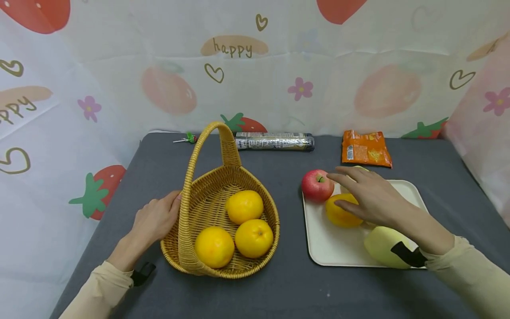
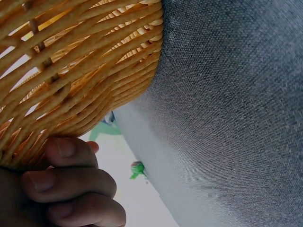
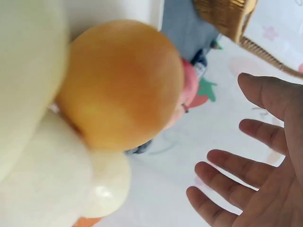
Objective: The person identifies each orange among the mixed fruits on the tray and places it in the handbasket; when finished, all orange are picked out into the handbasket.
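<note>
My left hand (image 1: 155,219) grips the left side of a wicker basket (image 1: 205,199) with a tall arched handle. Its curled fingers (image 2: 71,182) press against the weave in the left wrist view. Three oranges (image 1: 245,207) lie inside the basket. Over on the right, my right hand (image 1: 372,197) hovers above a white tray (image 1: 328,250), fingers spread and holding nothing. Just below its thumb sits another orange (image 1: 338,216), with a red apple (image 1: 314,188) beside it at the tray's corner. A pale yellow-green fruit (image 1: 382,243) lies under the right wrist, partly covered by it.
At the back of the dark table (image 1: 287,283) lie a silvery cylindrical package (image 1: 275,141), an orange snack bag (image 1: 364,150) and a small green-wrapped lollipop (image 1: 191,138). More pale round fruit (image 3: 42,165) crowds the tray in the right wrist view. A printed curtain (image 1: 255,93) hangs behind.
</note>
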Motion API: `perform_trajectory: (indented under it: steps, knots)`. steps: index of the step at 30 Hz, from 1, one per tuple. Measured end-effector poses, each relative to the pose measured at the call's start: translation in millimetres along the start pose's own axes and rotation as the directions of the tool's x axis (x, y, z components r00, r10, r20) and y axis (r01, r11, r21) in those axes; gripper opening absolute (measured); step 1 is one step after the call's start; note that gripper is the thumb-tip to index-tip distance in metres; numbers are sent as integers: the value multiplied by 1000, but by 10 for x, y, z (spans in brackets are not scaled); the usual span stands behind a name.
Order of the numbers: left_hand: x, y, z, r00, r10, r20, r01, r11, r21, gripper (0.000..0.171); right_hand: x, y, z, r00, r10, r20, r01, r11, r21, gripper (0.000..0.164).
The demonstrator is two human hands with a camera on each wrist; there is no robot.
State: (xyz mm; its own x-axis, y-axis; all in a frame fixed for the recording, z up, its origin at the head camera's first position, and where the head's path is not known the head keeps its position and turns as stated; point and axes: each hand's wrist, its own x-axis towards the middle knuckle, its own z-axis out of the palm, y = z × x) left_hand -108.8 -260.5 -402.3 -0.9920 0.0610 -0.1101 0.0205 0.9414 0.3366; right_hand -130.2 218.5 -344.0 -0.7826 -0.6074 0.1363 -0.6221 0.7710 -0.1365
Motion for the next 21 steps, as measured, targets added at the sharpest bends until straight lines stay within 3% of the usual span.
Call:
perform_trajectory:
  steps: [7, 21]
  knots:
    - [7, -1, 1, 1000, -1, 6, 1, 1000, 4, 50, -53, 93, 46, 996, 49, 80, -47, 998, -33, 65]
    - [12, -9, 6, 1000, 8, -1, -8, 1000, 9, 49, -103, 114, 143, 988, -10, 155, 18, 999, -51, 64]
